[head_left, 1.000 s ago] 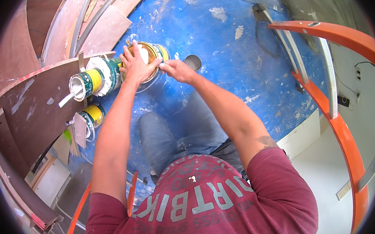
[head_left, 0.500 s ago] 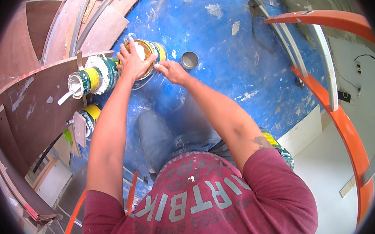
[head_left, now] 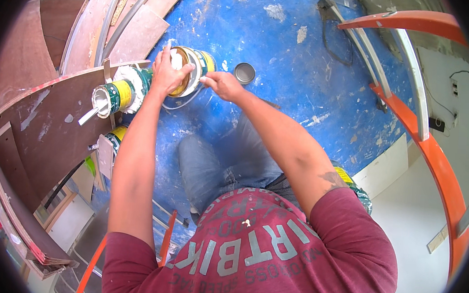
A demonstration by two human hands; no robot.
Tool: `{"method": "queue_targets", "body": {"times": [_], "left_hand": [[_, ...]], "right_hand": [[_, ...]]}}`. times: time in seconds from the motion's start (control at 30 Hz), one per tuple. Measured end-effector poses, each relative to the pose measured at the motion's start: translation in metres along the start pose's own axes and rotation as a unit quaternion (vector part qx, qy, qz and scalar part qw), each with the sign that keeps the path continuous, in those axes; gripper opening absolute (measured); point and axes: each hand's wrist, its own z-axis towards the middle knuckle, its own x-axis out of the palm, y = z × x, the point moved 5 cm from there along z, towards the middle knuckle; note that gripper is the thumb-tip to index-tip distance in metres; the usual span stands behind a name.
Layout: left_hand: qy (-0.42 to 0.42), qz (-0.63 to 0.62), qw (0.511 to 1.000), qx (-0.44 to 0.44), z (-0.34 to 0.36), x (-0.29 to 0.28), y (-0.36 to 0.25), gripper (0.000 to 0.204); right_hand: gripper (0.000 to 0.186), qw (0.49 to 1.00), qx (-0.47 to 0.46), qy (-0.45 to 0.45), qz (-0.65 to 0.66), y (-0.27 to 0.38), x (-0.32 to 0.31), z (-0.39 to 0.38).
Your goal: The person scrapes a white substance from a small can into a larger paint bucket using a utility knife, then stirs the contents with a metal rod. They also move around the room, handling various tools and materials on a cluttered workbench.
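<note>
Now the open tin [head_left: 188, 71] lies tipped on its side on the blue floor [head_left: 303, 70], at about 11 o'clock from the person's knees, in the same spot as one second ago. The left hand [head_left: 166, 72] remains curled over the rim at the mouth, fingers closed on it. The right hand [head_left: 222, 85] has shifted slightly toward 3 o'clock of the tin; its fingers are pinched together at the rim, but what they hold cannot be told. Both forearms have drifted upward in the view, which indicates head movement rather than hand travel. A second tin [head_left: 117, 93] rests at 9 o'clock, on the brown board [head_left: 37, 129]. A round lid [head_left: 244, 72] lies at 3 o'clock, apart from both hands. Judgement: work at the mouth continues unchanged.
</note>
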Motion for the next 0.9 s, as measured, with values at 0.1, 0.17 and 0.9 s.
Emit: {"method": "queue_targets", "body": {"times": [0.1,0.17,0.9], "left_hand": [[0.024,-0.092,0.995,0.036,-0.002,-0.008,0.008,0.100],[0.045,-0.135,0.989,0.033,0.001,-0.015,0.019,0.100],[0.137,-0.603,0.786,-0.011,-0.021,-0.049,0.053,0.103]], "right_hand": [[0.042,1.000,0.012,0.014,-0.018,-0.002,-0.007,-0.002],[0.042,0.999,0.025,0.023,-0.028,0.006,-0.009,-0.001],[0.049,0.942,0.284,-0.160,-0.083,-0.148,-0.105,-0.181]]}}
